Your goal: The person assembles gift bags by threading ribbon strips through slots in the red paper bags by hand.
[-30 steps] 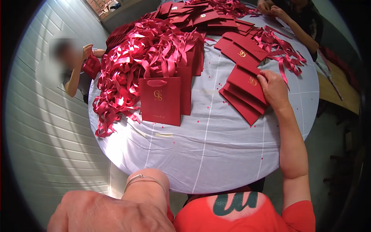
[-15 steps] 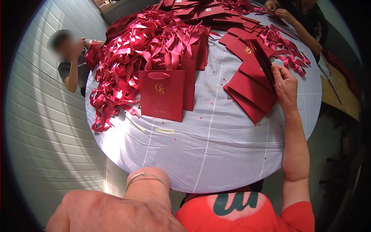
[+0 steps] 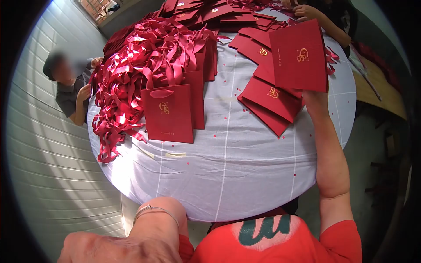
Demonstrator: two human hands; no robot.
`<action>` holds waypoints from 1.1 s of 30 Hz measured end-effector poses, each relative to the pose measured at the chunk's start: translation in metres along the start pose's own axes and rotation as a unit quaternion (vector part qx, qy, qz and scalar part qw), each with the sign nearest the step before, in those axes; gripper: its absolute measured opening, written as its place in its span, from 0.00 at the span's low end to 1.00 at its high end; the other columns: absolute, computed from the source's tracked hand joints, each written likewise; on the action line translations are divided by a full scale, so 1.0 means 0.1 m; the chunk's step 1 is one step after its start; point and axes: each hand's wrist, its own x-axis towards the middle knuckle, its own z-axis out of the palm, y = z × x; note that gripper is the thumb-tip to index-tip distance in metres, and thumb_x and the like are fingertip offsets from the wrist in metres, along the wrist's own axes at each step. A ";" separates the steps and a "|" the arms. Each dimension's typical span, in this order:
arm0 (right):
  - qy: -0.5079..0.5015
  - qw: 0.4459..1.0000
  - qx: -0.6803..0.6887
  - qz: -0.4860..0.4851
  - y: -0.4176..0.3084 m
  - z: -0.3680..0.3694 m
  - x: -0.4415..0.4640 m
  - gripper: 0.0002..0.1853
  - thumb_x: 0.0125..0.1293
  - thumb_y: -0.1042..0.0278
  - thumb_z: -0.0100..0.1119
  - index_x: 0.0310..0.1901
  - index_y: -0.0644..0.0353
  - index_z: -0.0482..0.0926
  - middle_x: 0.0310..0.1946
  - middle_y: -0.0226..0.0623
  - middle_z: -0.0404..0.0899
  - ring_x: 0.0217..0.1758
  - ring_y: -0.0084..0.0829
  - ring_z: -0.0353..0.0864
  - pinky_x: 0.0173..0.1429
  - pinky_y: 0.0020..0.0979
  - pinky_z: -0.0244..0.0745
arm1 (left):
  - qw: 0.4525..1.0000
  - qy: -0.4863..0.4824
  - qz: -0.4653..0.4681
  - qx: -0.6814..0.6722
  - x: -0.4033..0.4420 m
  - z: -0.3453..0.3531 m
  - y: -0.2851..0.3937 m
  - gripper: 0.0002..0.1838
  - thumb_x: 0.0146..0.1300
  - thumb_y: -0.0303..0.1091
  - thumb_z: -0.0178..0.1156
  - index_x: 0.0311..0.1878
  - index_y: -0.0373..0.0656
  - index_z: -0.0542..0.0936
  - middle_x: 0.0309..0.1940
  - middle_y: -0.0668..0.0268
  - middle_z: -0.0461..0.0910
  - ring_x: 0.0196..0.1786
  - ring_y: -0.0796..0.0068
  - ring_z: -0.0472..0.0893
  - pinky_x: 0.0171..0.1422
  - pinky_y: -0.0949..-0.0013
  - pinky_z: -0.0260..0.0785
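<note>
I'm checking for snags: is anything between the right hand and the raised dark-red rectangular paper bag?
Nothing visible: the right hand meets the raised dark-red paper bag at its lower edge, though most of the hand is hidden behind it.

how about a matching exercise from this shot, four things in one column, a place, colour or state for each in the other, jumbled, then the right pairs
Things:
1. lifted bag
2. ribbon heap
3. bangle
4. tablecloth

Places, colours, states:
A. around the wrist of the left hand
B. pale, with white lines across it
C. raised in the right hand, gold lettering on its face
D. shiny red, piled on the left side

Right pairs: 1-C, 2-D, 3-A, 4-B
</note>
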 end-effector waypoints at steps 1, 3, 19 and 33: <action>-0.003 1.000 -0.009 0.008 -0.04 0.01 0.00 0.07 0.64 0.74 0.60 0.39 0.70 0.79 0.29 0.39 0.83 0.33 0.24 0.82 0.36 0.28 0.75 | 1.000 -0.002 0.000 -0.001 0.01 -0.01 -0.01 0.11 0.70 0.27 0.56 0.28 0.42 0.77 0.18 0.69 0.77 0.20 0.79 0.77 0.37 0.71 0.76; -0.007 1.000 -0.012 0.016 -0.08 0.02 0.00 0.06 0.62 0.76 0.59 0.38 0.70 0.79 0.28 0.42 0.83 0.33 0.28 0.84 0.36 0.30 0.75 | 1.000 -0.008 0.000 0.001 0.04 -0.02 -0.08 0.10 0.70 0.27 0.56 0.28 0.42 0.77 0.18 0.69 0.77 0.21 0.79 0.77 0.36 0.72 0.76; -0.059 0.987 -0.123 -0.087 0.00 0.02 0.01 0.11 0.58 0.77 0.62 0.44 0.66 0.80 0.36 0.44 0.84 0.39 0.42 0.85 0.43 0.38 0.78 | 0.995 -0.039 0.008 -0.092 -0.06 -0.10 0.13 0.09 0.69 0.24 0.57 0.30 0.40 0.79 0.20 0.70 0.78 0.23 0.80 0.78 0.33 0.77 0.75; -0.071 0.986 -0.051 -0.141 -0.70 0.20 -0.24 0.48 0.56 0.69 0.69 0.75 0.63 0.51 0.32 0.44 0.83 0.28 0.46 0.85 0.32 0.41 0.79 | 0.784 -0.015 -0.289 0.550 0.03 -0.44 -0.38 0.25 0.55 0.30 0.69 0.55 0.31 0.76 0.48 0.49 0.81 0.54 0.58 0.82 0.63 0.59 0.71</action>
